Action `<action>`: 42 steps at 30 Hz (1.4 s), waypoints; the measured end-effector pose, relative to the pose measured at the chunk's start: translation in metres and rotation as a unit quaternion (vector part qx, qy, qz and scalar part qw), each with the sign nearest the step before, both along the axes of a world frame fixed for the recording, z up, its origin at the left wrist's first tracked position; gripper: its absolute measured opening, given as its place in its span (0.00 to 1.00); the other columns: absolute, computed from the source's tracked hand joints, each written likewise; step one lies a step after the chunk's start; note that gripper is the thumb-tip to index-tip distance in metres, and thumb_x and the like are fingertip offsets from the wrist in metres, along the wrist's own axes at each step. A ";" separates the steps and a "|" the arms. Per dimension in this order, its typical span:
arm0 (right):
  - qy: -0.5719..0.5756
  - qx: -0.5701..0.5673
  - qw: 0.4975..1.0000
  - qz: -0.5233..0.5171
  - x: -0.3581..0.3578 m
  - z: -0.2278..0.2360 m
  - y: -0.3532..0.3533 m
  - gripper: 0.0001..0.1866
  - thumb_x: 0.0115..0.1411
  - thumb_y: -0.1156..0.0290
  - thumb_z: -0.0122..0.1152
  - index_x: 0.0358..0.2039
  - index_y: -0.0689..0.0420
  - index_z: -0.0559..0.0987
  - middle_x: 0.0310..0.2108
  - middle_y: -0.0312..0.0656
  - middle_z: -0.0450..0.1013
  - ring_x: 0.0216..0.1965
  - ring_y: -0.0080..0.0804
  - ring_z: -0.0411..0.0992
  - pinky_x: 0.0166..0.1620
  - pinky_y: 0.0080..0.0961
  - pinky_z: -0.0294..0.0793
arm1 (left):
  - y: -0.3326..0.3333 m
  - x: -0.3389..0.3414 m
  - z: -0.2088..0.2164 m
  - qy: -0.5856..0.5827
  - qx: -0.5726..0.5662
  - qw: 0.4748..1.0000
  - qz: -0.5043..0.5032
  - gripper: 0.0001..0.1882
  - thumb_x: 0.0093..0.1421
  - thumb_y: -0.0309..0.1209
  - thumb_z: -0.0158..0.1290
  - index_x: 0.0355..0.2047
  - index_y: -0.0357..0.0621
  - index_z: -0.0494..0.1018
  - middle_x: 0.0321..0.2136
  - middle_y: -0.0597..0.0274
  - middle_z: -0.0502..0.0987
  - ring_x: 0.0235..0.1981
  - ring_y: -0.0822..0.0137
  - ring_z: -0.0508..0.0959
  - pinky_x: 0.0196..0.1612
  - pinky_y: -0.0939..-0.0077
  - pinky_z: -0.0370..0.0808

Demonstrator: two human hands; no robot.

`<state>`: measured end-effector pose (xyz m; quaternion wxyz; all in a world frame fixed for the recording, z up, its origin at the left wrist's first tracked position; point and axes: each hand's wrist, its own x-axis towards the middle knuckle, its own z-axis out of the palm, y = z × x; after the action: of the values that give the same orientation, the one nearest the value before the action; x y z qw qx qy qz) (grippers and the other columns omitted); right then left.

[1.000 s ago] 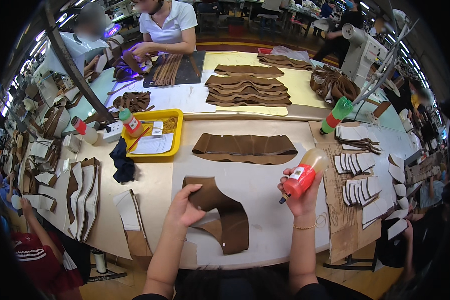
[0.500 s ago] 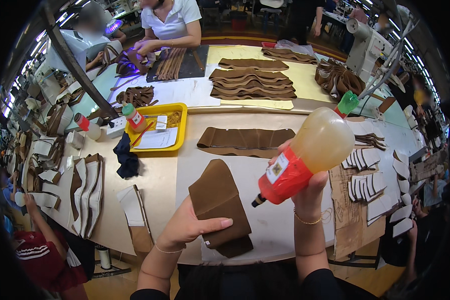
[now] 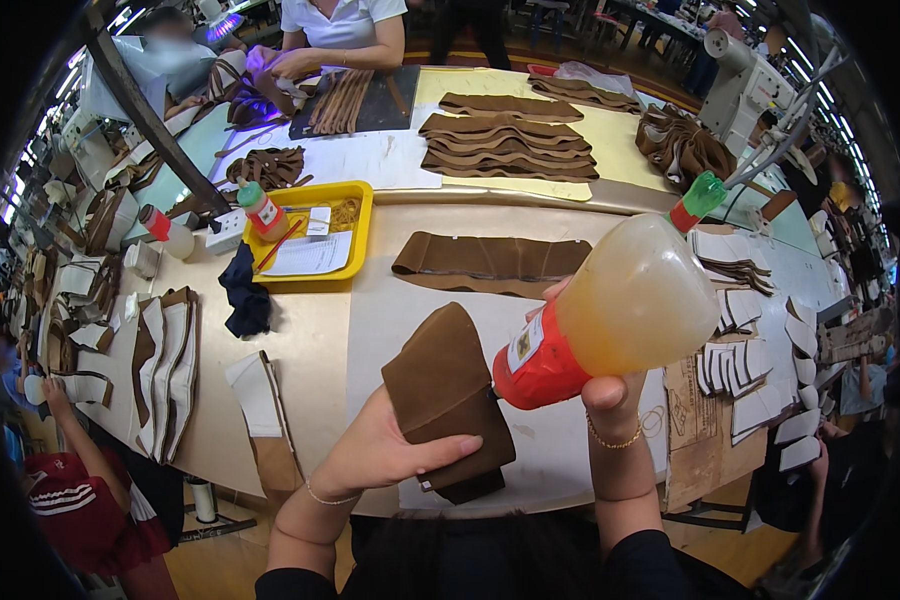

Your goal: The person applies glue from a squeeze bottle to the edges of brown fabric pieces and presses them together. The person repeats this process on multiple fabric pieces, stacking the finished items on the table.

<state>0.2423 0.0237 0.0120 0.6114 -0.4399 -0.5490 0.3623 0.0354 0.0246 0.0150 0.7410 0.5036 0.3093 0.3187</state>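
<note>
My left hand (image 3: 395, 460) grips a folded brown leather piece (image 3: 438, 370), its thumb lying across the lower part. In my right hand (image 3: 615, 405) is a large squeeze bottle (image 3: 640, 290) of cloudy amber liquid with a red wrapped neck, tipped neck-down toward the left. Its dark nozzle meets the right edge of the leather piece; whether liquid comes out cannot be seen. Most of my right fingers are hidden behind the bottle. Beyond both hands lies a long brown leather strip (image 3: 490, 260) on the white sheet (image 3: 380, 320).
A yellow tray (image 3: 362, 225) holds papers, a red pen and a green-capped bottle. Beside it lies a dark cloth (image 3: 242, 290). White-backed pieces (image 3: 175, 350) stand at left, stacked white pieces (image 3: 735, 370) at right. Across the table a co-worker (image 3: 340, 30) handles brown strips.
The bottle has come down and left, bringing its nozzle from a gap to the leather piece's edge. The leather piece has shifted slightly; my left hand keeps its grip.
</note>
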 end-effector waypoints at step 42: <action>0.227 0.001 0.974 -0.022 0.017 -0.003 0.000 0.51 0.42 0.22 0.42 0.41 0.64 0.66 0.31 0.45 0.69 0.30 0.30 0.73 0.28 0.24 0.76 | 0.004 -0.005 -0.046 -0.078 -0.020 0.996 0.030 0.32 0.48 0.25 0.61 0.53 0.34 0.61 0.46 0.55 0.71 0.47 0.67 0.72 0.50 0.72 0.69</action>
<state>0.2591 0.0239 0.0092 0.7282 -0.3573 -0.3865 0.4389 0.0308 0.0282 -0.0306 0.7632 0.4525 0.2716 0.3729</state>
